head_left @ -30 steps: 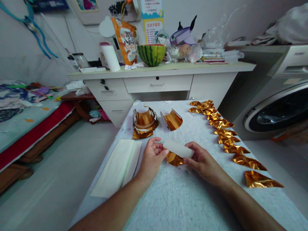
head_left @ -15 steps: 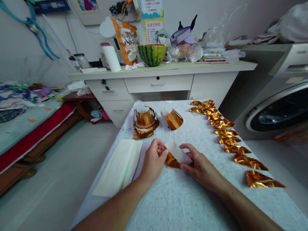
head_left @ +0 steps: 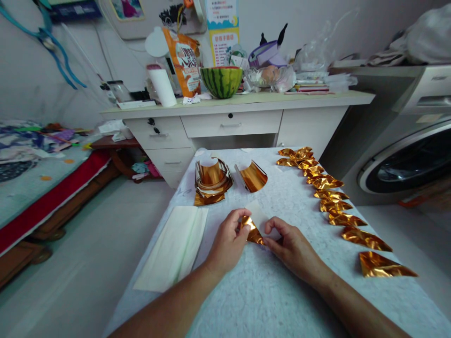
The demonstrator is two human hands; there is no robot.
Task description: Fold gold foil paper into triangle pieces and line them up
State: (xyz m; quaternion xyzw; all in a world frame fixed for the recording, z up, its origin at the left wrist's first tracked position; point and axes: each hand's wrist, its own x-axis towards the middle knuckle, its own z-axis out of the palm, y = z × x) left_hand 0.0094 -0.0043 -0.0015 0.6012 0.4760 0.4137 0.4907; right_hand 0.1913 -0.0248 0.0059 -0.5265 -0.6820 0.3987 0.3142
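A gold foil sheet (head_left: 252, 232) with a pale paper side (head_left: 258, 216) is partly folded over at the middle of the cloth-covered table (head_left: 239, 300). My left hand (head_left: 229, 239) pinches its left edge between thumb and fingers. On the other side, my right hand (head_left: 291, 244) holds the lower right corner, thumb at the foil's tip and fingers curled against the pale part. Beyond my hands stand a stack of curved gold sheets (head_left: 212, 180) and a single curved gold sheet (head_left: 252, 176).
Folded gold foil pieces (head_left: 336, 205) line the table's right side. A pale paper stack (head_left: 172, 249) lies at the left. Behind the table is a white desk (head_left: 232, 123) bearing a cut watermelon (head_left: 221, 82). A washing machine (head_left: 398, 117) stands at the right.
The foil's gold part has been turned up and further over the pale side, now a brighter, narrower triangle. My left fingers have shifted slightly right, and my right fingers are more curled.
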